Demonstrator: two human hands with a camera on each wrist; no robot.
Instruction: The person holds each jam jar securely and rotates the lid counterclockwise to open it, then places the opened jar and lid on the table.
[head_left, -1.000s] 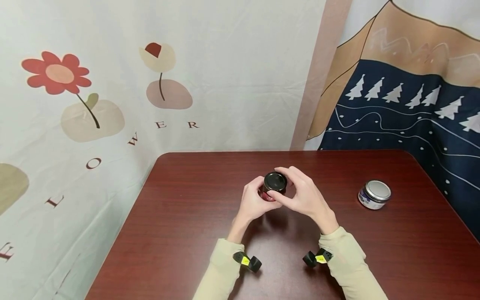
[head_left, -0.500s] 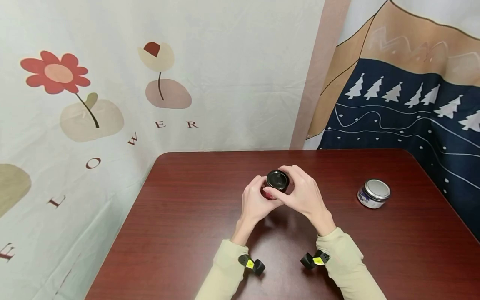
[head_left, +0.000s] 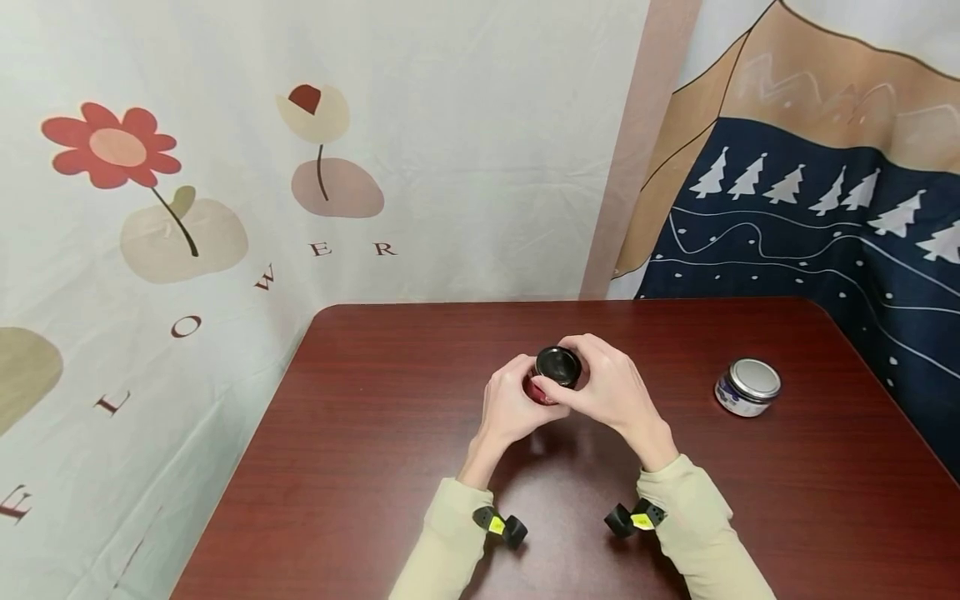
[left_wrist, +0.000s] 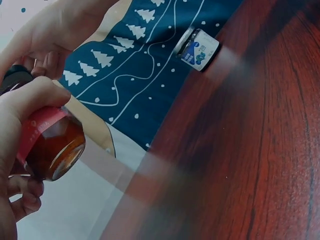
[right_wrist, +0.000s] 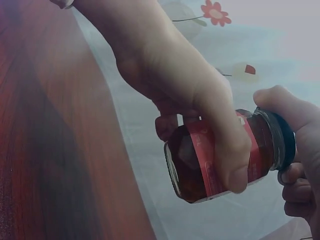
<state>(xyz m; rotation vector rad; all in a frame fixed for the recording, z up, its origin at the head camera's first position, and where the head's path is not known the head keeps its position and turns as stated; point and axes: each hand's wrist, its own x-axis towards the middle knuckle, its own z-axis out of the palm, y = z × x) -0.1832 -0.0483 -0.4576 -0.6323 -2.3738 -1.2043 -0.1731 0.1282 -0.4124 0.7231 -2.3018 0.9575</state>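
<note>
A glass jar point(right_wrist: 187, 157) with a red label and dark amber contents is held above the table in both hands. My left hand point(head_left: 513, 400) grips it around the body, thumb across the label in the right wrist view. Thumb and fingers of my right hand point(head_left: 611, 387) pinch the black lid point(head_left: 557, 367) at its rim. In the right wrist view the lid sits at the jar's mouth, with the clear glass neck showing beside it. In the left wrist view the jar's base is bare, and the lid is partly hidden by fingers.
A second, shorter jar point(head_left: 747, 388) with a silver lid and a white and blue label stands on the right side of the dark red wooden table point(head_left: 360, 467). Printed cloths point(head_left: 465, 150) hang behind the table. Each sleeve carries a small black camera point(head_left: 513, 532).
Both hands and the held jar have shifted slightly to the right. The right fingers have moved a little around the lid. The jar with the silver lid has stayed in place.
</note>
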